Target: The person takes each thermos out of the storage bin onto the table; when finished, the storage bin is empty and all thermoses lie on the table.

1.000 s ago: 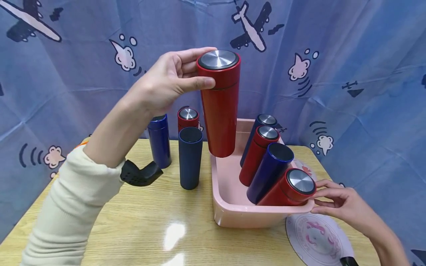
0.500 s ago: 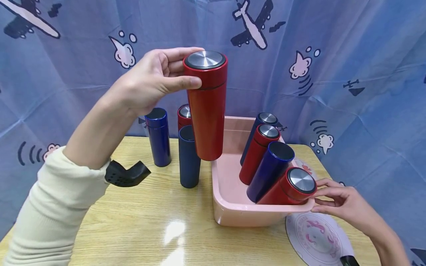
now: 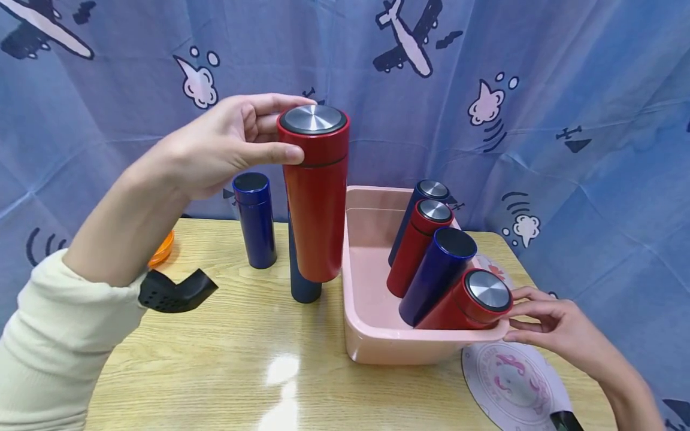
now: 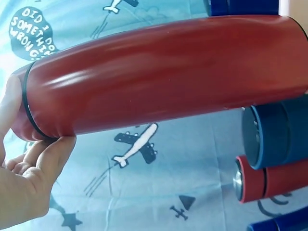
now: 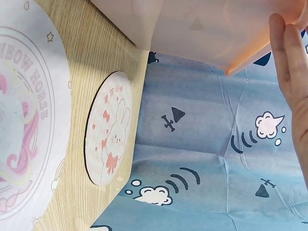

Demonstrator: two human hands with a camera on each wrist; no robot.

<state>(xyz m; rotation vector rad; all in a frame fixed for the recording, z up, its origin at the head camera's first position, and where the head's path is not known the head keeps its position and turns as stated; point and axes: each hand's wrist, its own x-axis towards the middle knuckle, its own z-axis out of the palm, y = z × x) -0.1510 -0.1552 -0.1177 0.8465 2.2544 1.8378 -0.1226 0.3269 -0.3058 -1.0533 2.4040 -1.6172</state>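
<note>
My left hand (image 3: 223, 140) grips a red thermos bottle (image 3: 317, 221) around its lid and holds it upright, raised in front of other bottles. In the left wrist view the bottle (image 4: 159, 72) spans the frame, fingers and thumb at the lid end. On the table stand a glossy blue bottle (image 3: 257, 224) and a dark blue bottle (image 3: 305, 292), the latter mostly hidden behind the held one. My right hand (image 3: 563, 329) holds the near right corner of a pink bin (image 3: 420, 353), beside a leaning red bottle (image 3: 485, 299). A blue bottle (image 3: 433, 281) and a further red bottle (image 3: 415, 257) lean in that bin.
Another dark blue bottle (image 3: 426, 194) is at the bin's back. A round mat with a horse design (image 3: 509, 383) lies by the bin's right front; a rabbit mat (image 5: 110, 127) lies farther back. An orange object (image 3: 163, 248) shows past my left forearm. A patterned curtain (image 3: 345, 54) hangs behind.
My left hand has carried the red thermos bottle leftward from over the bin's left edge and lowered it somewhat, covering the bottles behind. The right hand stays at the bin's corner.
</note>
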